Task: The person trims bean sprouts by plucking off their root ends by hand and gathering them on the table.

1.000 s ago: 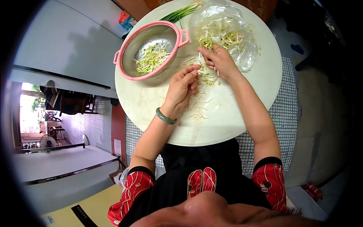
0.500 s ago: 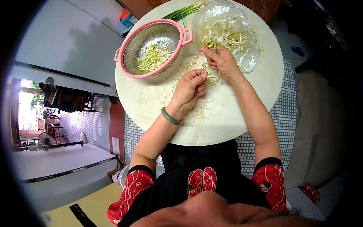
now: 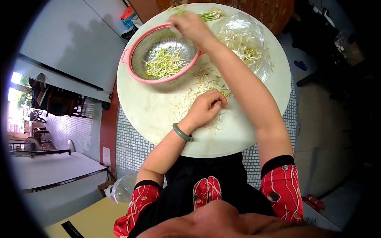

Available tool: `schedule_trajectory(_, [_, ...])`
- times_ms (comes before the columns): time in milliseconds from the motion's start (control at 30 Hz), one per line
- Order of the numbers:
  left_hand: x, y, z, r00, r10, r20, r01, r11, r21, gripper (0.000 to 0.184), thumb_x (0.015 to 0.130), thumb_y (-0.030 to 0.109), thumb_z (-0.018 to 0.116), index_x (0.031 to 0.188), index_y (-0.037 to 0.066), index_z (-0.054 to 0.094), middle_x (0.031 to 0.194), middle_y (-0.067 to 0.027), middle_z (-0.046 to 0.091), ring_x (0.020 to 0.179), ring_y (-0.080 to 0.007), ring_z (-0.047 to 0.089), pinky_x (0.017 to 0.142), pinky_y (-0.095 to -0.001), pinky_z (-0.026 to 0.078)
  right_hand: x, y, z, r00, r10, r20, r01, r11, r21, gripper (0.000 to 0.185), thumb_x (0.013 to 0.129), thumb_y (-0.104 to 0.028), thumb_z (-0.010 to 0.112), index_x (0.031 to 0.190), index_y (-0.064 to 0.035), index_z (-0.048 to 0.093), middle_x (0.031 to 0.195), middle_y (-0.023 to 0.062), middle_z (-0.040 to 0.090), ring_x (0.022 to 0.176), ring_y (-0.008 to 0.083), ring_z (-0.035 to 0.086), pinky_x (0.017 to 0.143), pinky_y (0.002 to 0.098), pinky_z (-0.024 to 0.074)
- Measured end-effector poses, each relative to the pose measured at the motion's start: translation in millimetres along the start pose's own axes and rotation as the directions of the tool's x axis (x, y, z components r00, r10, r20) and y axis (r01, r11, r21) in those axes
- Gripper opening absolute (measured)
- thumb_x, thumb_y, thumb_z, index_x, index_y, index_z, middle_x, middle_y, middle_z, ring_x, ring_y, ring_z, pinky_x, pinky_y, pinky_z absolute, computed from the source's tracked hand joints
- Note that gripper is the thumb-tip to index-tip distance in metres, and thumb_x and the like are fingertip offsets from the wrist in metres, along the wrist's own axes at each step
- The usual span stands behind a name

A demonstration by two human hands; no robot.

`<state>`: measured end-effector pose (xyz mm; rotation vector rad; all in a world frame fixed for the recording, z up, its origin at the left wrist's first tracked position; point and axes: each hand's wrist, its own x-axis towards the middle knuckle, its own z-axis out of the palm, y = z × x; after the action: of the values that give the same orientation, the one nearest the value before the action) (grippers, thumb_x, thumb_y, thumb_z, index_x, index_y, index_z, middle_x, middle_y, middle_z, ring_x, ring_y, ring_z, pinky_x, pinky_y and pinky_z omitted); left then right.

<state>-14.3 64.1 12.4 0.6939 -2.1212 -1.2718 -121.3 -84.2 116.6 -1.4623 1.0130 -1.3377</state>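
Note:
My right hand (image 3: 190, 28), blurred by motion, is over the far right rim of the pink-rimmed mesh colander (image 3: 138, 47). Green-yellow tips of bean sprouts (image 3: 177, 9) stick out beyond its closed fingers. A heap of bean sprouts (image 3: 163, 63) lies inside the colander. My left hand (image 3: 204, 108), a green bangle (image 3: 182, 132) at its wrist, rests low over the table with fingers curled together. Whatever it pinches is hidden. Loose sprouts and thin root bits (image 3: 202, 85) are strewn just beyond it. A clear plastic bag (image 3: 242, 29) with more sprouts sits at the far right.
Green onions (image 3: 212, 15) lie at the far edge of the round white table (image 3: 149, 111). A white cabinet-like surface (image 3: 71, 39) stands to the left. A clear plastic container (image 3: 122, 188) is below left, and a slipper (image 3: 300, 65) lies on the floor at right.
My right hand has moved from beside the plastic bag up and left to the colander's far rim, carrying sprouts. My left hand has shifted slightly right and toward me.

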Motion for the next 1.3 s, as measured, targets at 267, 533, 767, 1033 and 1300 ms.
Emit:
schedule_trajectory(267, [-4.1, 0.7, -1.6, 0.955, 0.254, -0.155, -0.232, 0.961, 0.147, 0.013, 0.084, 0.008, 0.058, 0.096, 0.005, 0.063, 0.078, -0.0092, 0.063, 0.075, -0.0268, 0.061, 0.076, -0.0377, 0.048, -15.7, 3.3, 13.4, 0.977, -0.213, -0.006, 0.197, 0.915, -0.353, 0.035, 0.090, -0.032, 0.060, 0.102, 0.0009, 0.067, 0.082, 0.0093, 0.067, 0.072, 0.0178, 0.062, 0.068, 0.0292, 0.0496])
schedule_trajectory(533, [-8.7, 5.5, 0.5, 0.957, 0.245, -0.155, -0.252, 0.967, -0.030, 0.022, 0.078, 0.002, 0.058, 0.099, 0.006, 0.061, 0.078, -0.0087, 0.061, 0.074, -0.0260, 0.060, 0.073, -0.0374, 0.047, -129.9, 51.0, -40.5, 0.999, -0.029, -0.026, -0.001, 0.659, -0.753, 0.015, 0.087, -0.018, 0.064, 0.090, -0.0028, 0.066, 0.076, 0.0073, 0.063, 0.066, 0.0183, 0.060, 0.063, 0.0309, 0.0475])
schedule_trajectory(767, [-5.8, 5.8, -3.8, 0.868, 0.448, -0.214, -0.389, 0.882, 0.267, 0.024, 0.077, 0.000, 0.056, 0.099, 0.006, 0.061, 0.080, -0.0077, 0.059, 0.082, -0.0266, 0.058, 0.077, -0.0367, 0.044, -96.6, 86.9, -30.6, 0.983, -0.059, 0.175, 0.184, 0.315, -0.931, 0.014, 0.079, -0.018, 0.068, 0.087, -0.0077, 0.068, 0.088, 0.0110, 0.064, 0.084, 0.0306, 0.061, 0.078, 0.0411, 0.0482])
schedule_trajectory(1033, [-2.9, -3.7, -6.5, 0.906, 0.309, -0.291, -0.260, 0.946, 0.196, 0.013, 0.082, 0.004, 0.058, 0.095, 0.006, 0.062, 0.082, -0.0082, 0.062, 0.077, -0.0254, 0.060, 0.074, -0.0365, 0.045, -96.3, 74.4, -39.4, 0.961, 0.044, 0.273, 0.238, 0.375, -0.896, 0.013, 0.078, -0.016, 0.068, 0.084, -0.0051, 0.066, 0.083, 0.0116, 0.064, 0.084, 0.0302, 0.060, 0.077, 0.0407, 0.0470])
schedule_trajectory(1300, [0.3, -3.4, -23.2, 0.859, -0.087, -0.504, 0.069, 0.996, -0.055, 0.015, 0.087, 0.010, 0.063, 0.101, 0.006, 0.061, 0.072, -0.0084, 0.061, 0.057, -0.0183, 0.058, 0.054, -0.0291, 0.045, -136.6, 41.5, -54.9, 0.980, -0.133, 0.148, 0.196, 0.518, -0.833, 0.011, 0.077, -0.010, 0.071, 0.083, -0.0048, 0.063, 0.081, 0.0077, 0.062, 0.082, 0.0270, 0.058, 0.078, 0.0380, 0.0437])
